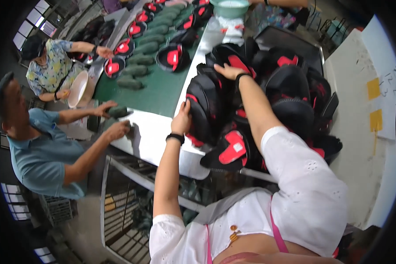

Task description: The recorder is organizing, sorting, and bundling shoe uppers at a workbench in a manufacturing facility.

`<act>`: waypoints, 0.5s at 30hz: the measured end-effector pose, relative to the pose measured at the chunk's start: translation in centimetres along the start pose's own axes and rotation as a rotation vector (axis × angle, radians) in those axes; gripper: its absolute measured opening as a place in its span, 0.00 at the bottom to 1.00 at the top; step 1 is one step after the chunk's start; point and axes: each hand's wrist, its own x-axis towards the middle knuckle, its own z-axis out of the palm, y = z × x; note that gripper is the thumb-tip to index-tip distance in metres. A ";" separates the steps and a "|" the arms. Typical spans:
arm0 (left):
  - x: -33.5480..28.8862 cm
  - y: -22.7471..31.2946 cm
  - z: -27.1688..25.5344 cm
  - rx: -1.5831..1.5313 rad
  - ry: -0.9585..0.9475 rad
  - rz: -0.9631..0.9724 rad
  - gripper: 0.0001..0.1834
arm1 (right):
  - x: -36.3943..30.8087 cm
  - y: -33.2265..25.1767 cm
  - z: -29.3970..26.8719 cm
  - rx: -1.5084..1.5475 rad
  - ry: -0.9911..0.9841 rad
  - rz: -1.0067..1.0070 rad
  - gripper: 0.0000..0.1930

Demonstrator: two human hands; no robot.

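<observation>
A row of black shoe uppers (201, 112) with red linings leans nested together at the left of a large heap. My left hand (181, 119) is closed on the near left side of this row, its thumb up along the edge. At the far end, my right hand (230, 71) lies against the uppers with its fingers stretched out; its fingertips are partly hard to make out. Close in front of me, another upper (231, 149) shows a red lining with a white label. More black uppers (290, 94) are heaped to the right of my right forearm.
A green conveyor belt (158, 94) carries dark green shoe lasts (136, 70) and more uppers. At left, a co-worker in a blue shirt (48, 145) holds lasts; another person has a pale basin (80, 89). A metal rack (119, 211) stands below; a pale board (352, 110) rises right.
</observation>
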 end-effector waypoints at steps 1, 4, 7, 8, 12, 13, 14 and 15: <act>1.0 -0.8 0.0 0.051 -0.024 0.050 0.35 | 1.0 1.6 0.0 0.040 -0.016 -0.080 0.44; -0.4 -1.7 -0.6 0.075 -0.165 0.008 0.41 | -1.0 0.1 0.3 -0.445 -0.129 -0.161 0.35; -2.2 0.7 0.7 0.064 -0.205 -0.233 0.47 | -5.7 -3.5 -0.6 -0.513 -0.149 -0.220 0.29; -2.6 0.8 1.1 0.066 -0.179 -0.237 0.51 | -7.6 -4.9 -0.9 -0.468 -0.053 -0.362 0.28; -3.3 2.7 0.8 0.016 -0.068 -0.232 0.50 | -16.4 -8.0 -1.8 -0.214 0.116 -0.920 0.23; -4.4 1.4 1.5 0.011 0.029 -0.226 0.50 | -20.9 -9.4 -2.0 -0.090 0.071 -1.050 0.21; -5.1 -0.2 2.0 -0.028 0.016 -0.149 0.46 | -25.8 -10.2 -2.6 -0.009 0.025 -1.108 0.20; -5.7 -1.9 2.6 -0.068 -0.008 -0.061 0.43 | -31.0 -10.5 -3.1 0.076 -0.013 -1.152 0.18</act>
